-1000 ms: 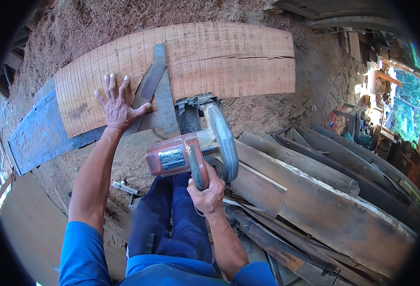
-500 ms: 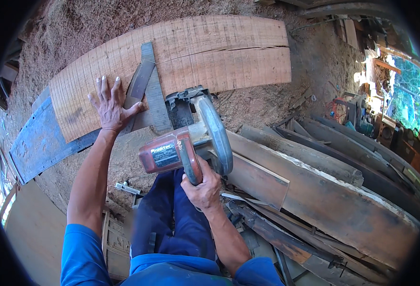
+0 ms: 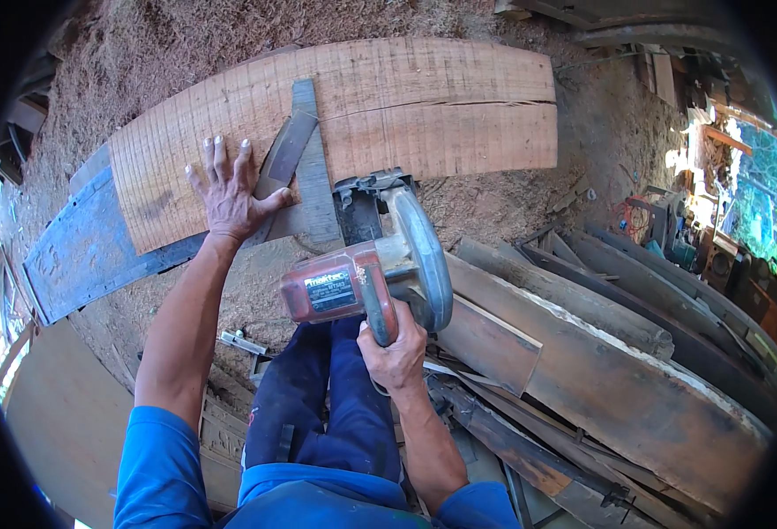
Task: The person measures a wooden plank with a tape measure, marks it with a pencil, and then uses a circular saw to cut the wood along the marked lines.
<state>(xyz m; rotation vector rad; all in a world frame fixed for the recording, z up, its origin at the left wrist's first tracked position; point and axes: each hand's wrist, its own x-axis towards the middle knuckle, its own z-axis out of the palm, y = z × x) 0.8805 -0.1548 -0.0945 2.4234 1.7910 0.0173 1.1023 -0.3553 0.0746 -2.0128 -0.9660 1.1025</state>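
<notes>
A wide, rough-sawn board [image 3: 441,141] with a curved far edge and a long crack lies across in front of me. My left hand [image 3: 232,196] presses flat on its left part, fingers spread. Its thumb touches the dark slanted blade [image 3: 284,154] of what looks like a bevel gauge, crossed by a flat grey strip [image 3: 315,189]. In my right hand [image 3: 395,350] is the rear handle of a red circular saw [image 3: 331,282] with a grey blade guard. The saw's front rests at the board's near edge, right beside the strip. Its cutting edge is hidden.
Under the board's left end sits a dark blue-grey panel [image 3: 80,247]. Long planks [image 3: 600,370] are stacked at the right, close to the saw. A small metal tool [image 3: 243,342] lies near my legs. Sawdust [image 3: 168,53] covers the ground.
The whole scene has shifted slightly right and down in view. Both hands and the saw keep about the same places against the board.
</notes>
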